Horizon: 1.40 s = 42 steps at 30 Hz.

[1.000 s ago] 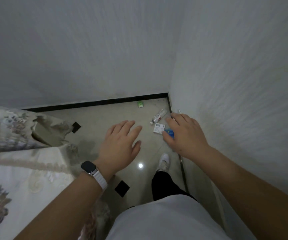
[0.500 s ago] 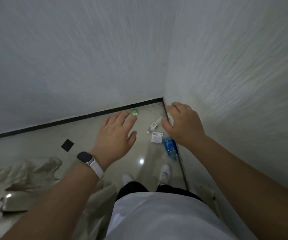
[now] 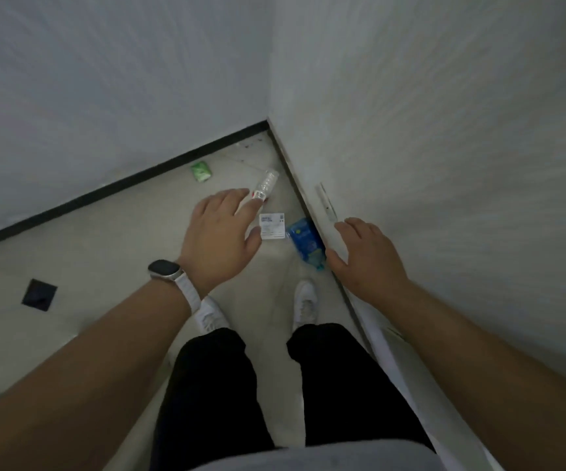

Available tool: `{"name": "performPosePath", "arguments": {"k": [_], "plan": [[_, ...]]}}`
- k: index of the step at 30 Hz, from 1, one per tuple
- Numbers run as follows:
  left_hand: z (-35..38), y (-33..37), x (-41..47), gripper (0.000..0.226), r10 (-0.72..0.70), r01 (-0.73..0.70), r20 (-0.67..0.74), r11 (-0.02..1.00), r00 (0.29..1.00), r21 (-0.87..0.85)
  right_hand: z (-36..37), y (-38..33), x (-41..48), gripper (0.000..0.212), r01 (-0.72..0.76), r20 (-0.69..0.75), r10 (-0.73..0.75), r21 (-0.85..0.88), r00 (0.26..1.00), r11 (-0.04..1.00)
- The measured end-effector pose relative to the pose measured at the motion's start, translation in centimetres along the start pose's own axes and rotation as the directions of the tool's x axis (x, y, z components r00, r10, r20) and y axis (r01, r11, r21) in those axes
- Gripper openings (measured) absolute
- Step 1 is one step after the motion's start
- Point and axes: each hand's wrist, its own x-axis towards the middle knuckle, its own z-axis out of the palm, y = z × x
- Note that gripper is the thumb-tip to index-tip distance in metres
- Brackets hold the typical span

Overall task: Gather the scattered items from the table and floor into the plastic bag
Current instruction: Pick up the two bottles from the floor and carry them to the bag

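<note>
small white printed card [image 3: 272, 226] lay on pale floor tile [image 3: 111, 239] in wall corner, blue foil pouch [image 3: 305, 242] touching at 3 o'clock, clear plastic vial [image 3: 266, 183] at 12, green packet [image 3: 201, 171] at 11. left hand [image 3: 222, 237], right hand [image 3: 365, 258] hovered above, fingers spread, empty, likely poised for pickup. plastic bag not seen.

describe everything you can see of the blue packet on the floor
The blue packet is a soft, crinkled pouch, apparently plastic, bright blue with pale printing too blurred to read and a lighter teal end toward the feet. It lies flat on the pale floor, its long side close along the foot of the right-hand wall. A white card lies just left of it. Neither hand touches it; the right hand, open, hovers beside it.
</note>
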Motion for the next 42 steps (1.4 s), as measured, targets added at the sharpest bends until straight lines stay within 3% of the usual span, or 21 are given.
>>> {"name": "performPosePath", "arguments": {"k": [8,13,18,22,25,31,37,42], "plan": [[23.2,-7.8,6.3,0.049,-0.056,0.064,0.055,0.985,0.997,-0.160,20.0,7.5,9.0,0.053,-0.121,0.116,0.107,0.118,0.987,0.986],[35.9,-11.8,9.6,0.052,-0.044,0.061,0.137,0.990,0.990,-0.124,30.9,12.2,12.8,0.059,-0.179,0.150,0.162,0.110,0.975,0.978],[44.4,-15.0,12.6,0.059,-0.099,0.111,0.127,0.989,0.987,-0.094,39.8,16.6,15.1,0.065,-0.240,0.187,0.219,0.093,0.958,0.966],[48.4,-17.2,15.5,0.070,-0.206,0.215,0.088,0.970,0.975,-0.116,44.8,18.1,16.3,0.077,-0.248,0.202,0.224,0.104,0.954,0.963],[50.6,-18.4,17.2,0.076,-0.262,0.266,0.044,0.953,0.964,-0.149,47.2,18.4,16.8,0.095,-0.273,0.152,0.267,0.020,0.952,0.962],[52.5,-20.2,19.6,0.085,-0.357,0.397,0.190,0.883,0.915,-0.252,49.0,17.5,18.1,0.120,-0.360,0.149,0.369,-0.084,0.917,0.929],[52.5,-20.6,20.2,0.057,-0.384,0.420,0.196,0.885,0.903,-0.202,48.6,17.6,18.6,0.118,-0.362,0.126,0.370,-0.076,0.921,0.929],[51.4,-20.6,18.4,0.050,-0.405,0.431,0.155,0.877,0.901,-0.214,46.0,16.0,19.4,0.119,-0.289,0.014,0.288,0.012,0.957,0.957]]}}
